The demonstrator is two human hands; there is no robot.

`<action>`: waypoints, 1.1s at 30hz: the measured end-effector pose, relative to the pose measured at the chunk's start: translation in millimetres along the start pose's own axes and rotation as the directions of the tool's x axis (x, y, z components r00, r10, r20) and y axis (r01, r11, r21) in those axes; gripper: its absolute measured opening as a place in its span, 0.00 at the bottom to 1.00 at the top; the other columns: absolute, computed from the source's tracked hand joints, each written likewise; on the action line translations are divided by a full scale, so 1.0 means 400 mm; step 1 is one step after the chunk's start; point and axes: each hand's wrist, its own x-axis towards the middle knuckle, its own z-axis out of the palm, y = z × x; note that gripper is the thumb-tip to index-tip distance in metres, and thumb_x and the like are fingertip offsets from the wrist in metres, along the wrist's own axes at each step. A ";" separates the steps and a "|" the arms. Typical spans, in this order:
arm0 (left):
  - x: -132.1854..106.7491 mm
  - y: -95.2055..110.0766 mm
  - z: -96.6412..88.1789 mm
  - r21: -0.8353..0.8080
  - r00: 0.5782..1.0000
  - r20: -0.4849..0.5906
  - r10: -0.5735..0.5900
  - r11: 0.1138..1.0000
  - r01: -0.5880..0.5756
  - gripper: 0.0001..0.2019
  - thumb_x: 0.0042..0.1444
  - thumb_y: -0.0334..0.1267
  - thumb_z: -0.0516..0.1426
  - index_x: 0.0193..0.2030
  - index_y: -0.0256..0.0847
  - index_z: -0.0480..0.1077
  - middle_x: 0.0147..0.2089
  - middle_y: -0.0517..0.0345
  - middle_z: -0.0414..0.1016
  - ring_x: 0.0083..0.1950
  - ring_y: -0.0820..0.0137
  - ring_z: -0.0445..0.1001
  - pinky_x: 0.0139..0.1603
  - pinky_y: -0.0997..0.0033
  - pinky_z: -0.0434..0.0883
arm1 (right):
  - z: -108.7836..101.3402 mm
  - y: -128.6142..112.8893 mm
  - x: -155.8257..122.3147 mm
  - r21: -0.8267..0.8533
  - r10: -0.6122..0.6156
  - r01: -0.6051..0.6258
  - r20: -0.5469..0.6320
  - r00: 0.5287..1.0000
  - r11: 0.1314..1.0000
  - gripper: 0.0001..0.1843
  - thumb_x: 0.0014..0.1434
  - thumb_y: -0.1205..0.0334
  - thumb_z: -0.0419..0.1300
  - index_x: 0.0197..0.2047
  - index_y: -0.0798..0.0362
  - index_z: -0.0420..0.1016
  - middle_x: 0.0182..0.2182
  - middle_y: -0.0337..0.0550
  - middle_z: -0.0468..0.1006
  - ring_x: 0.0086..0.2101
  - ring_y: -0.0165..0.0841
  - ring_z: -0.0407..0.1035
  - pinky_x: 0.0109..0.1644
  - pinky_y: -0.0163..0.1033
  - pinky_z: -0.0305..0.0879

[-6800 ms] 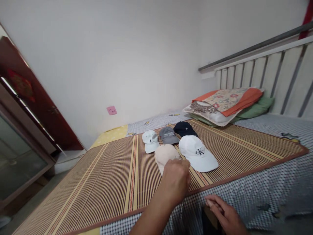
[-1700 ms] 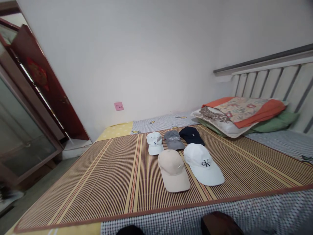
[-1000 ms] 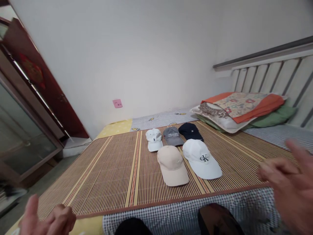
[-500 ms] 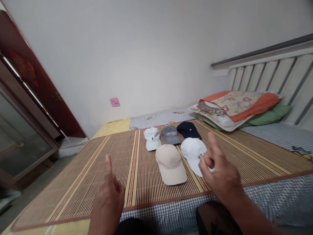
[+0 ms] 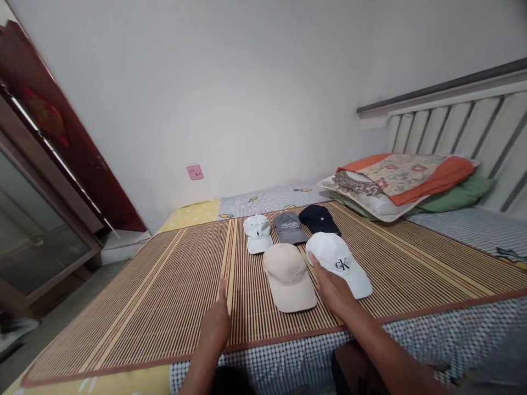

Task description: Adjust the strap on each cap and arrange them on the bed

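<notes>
Several baseball caps sit grouped on a striped bamboo mat. In front are a beige cap and, to its right, a white cap with black "CK" letters. Behind them stand a smaller white cap, a grey cap with lettering and a navy cap. My right hand overlaps the left side of the CK cap, index finger stretched out; whether it touches is unclear. Left of the beige cap, my left hand hovers with its index finger extended, holding nothing.
Stacked pillows with orange and green edges lie at the back right, beside a white slatted panel. A pink note is stuck on the wall. At the left stands a dark red door. A checked sheet shows along the front edge.
My right hand has moved left and down across the CK cap, uncovering its letters and brim. My left hand has shifted right, closer to the beige cap. The caps look unmoved.
</notes>
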 end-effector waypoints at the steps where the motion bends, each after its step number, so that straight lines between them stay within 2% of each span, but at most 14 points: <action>1: 0.004 -0.001 0.016 0.001 1.000 0.016 0.003 1.000 -0.003 0.44 0.58 0.18 0.45 0.77 0.33 0.24 0.40 0.45 0.83 0.41 0.61 0.81 0.35 0.67 0.60 | 0.012 0.004 -0.003 -0.001 0.005 -0.005 0.012 1.000 1.000 0.42 0.58 0.78 0.46 0.76 0.64 0.48 0.49 0.64 0.83 0.43 0.52 0.80 0.42 0.47 0.71; 5: 0.015 0.000 0.044 0.013 0.999 0.044 0.017 1.000 -0.018 0.43 0.60 0.18 0.43 0.77 0.34 0.22 0.45 0.40 0.83 0.46 0.60 0.82 0.41 0.65 0.65 | 0.036 0.014 -0.012 -0.006 0.022 -0.021 0.042 0.999 1.000 0.42 0.58 0.78 0.44 0.76 0.63 0.49 0.49 0.63 0.84 0.43 0.53 0.80 0.43 0.48 0.72; 10: 0.022 0.004 0.029 0.017 0.998 0.026 0.057 0.998 -0.058 0.45 0.58 0.18 0.43 0.76 0.34 0.19 0.44 0.42 0.83 0.45 0.57 0.81 0.41 0.64 0.66 | 0.029 0.010 -0.006 -0.010 0.016 -0.016 0.044 0.999 1.000 0.41 0.60 0.77 0.43 0.77 0.62 0.47 0.50 0.64 0.83 0.44 0.54 0.79 0.44 0.48 0.71; 17: 0.019 0.004 0.027 -0.007 0.997 -0.010 0.080 0.997 -0.080 0.44 0.57 0.18 0.42 0.76 0.32 0.21 0.41 0.41 0.83 0.43 0.55 0.81 0.38 0.62 0.65 | 0.017 0.000 -0.004 0.002 0.009 -0.009 0.058 0.998 1.000 0.40 0.60 0.76 0.44 0.76 0.63 0.48 0.54 0.65 0.80 0.48 0.54 0.78 0.48 0.49 0.71; 21: 0.012 0.009 0.029 -0.023 0.998 -0.003 0.060 0.998 -0.060 0.44 0.57 0.18 0.43 0.77 0.32 0.23 0.42 0.41 0.84 0.44 0.56 0.81 0.39 0.63 0.65 | 0.019 0.000 -0.007 0.001 0.030 -0.030 0.091 0.995 1.000 0.40 0.60 0.78 0.42 0.76 0.65 0.47 0.50 0.66 0.82 0.46 0.55 0.78 0.46 0.50 0.70; 24: 0.005 0.013 0.030 -0.042 0.999 0.006 0.043 0.998 -0.043 0.43 0.57 0.18 0.44 0.77 0.31 0.28 0.43 0.41 0.84 0.44 0.58 0.81 0.41 0.63 0.66 | 0.023 0.004 -0.011 0.021 0.052 -0.054 0.103 0.993 0.998 0.41 0.60 0.78 0.43 0.77 0.62 0.46 0.51 0.65 0.81 0.46 0.54 0.78 0.45 0.48 0.68; 27: -0.014 -0.007 0.050 -0.074 0.999 0.024 0.027 0.997 -0.025 0.39 0.60 0.22 0.46 0.78 0.32 0.35 0.45 0.41 0.84 0.45 0.59 0.81 0.43 0.65 0.67 | 0.025 0.014 -0.032 0.069 0.073 -0.081 0.118 0.990 0.994 0.41 0.61 0.77 0.45 0.77 0.61 0.45 0.49 0.64 0.82 0.45 0.50 0.78 0.45 0.46 0.66; 29: -0.040 -0.043 0.084 -0.125 0.998 0.046 0.043 0.991 -0.037 0.33 0.64 0.27 0.46 0.76 0.35 0.47 0.49 0.43 0.83 0.49 0.60 0.81 0.48 0.66 0.69 | 0.027 0.027 -0.063 0.124 0.071 -0.090 0.148 0.986 0.988 0.35 0.62 0.73 0.48 0.72 0.62 0.57 0.46 0.61 0.83 0.43 0.47 0.78 0.44 0.44 0.66; 30: -0.058 -0.067 0.107 -0.223 0.994 0.061 0.089 0.972 -0.074 0.29 0.65 0.29 0.47 0.73 0.34 0.55 0.51 0.42 0.83 0.52 0.60 0.80 0.52 0.66 0.70 | 0.030 0.037 -0.084 0.158 0.062 -0.089 0.171 0.983 0.983 0.29 0.62 0.70 0.50 0.66 0.60 0.66 0.44 0.59 0.84 0.42 0.46 0.78 0.43 0.43 0.66; 31: -0.079 -0.094 0.134 -0.256 0.990 0.084 0.112 0.963 -0.087 0.25 0.65 0.30 0.47 0.68 0.33 0.64 0.53 0.41 0.82 0.55 0.61 0.79 0.55 0.67 0.70 | 0.034 0.048 -0.108 0.190 0.051 -0.089 0.198 0.979 0.978 0.21 0.61 0.67 0.52 0.55 0.58 0.75 0.40 0.55 0.84 0.40 0.44 0.78 0.42 0.41 0.66; 32: -0.103 -0.120 0.164 -0.273 0.987 0.096 0.127 0.957 -0.097 0.21 0.65 0.30 0.49 0.62 0.33 0.70 0.54 0.42 0.82 0.57 0.61 0.78 0.58 0.68 0.70 | 0.041 0.061 -0.135 0.219 0.044 -0.093 0.221 0.974 0.971 0.15 0.60 0.64 0.53 0.45 0.55 0.78 0.36 0.52 0.84 0.37 0.43 0.78 0.40 0.40 0.66; 33: -0.129 -0.144 0.196 -0.290 0.983 0.114 0.146 0.951 -0.108 0.18 0.63 0.30 0.51 0.56 0.37 0.75 0.53 0.46 0.83 0.56 0.63 0.79 0.57 0.71 0.71 | 0.051 0.074 -0.162 0.250 0.033 -0.094 0.238 0.971 0.964 0.11 0.60 0.62 0.53 0.38 0.52 0.77 0.33 0.49 0.83 0.36 0.41 0.77 0.39 0.39 0.67</action>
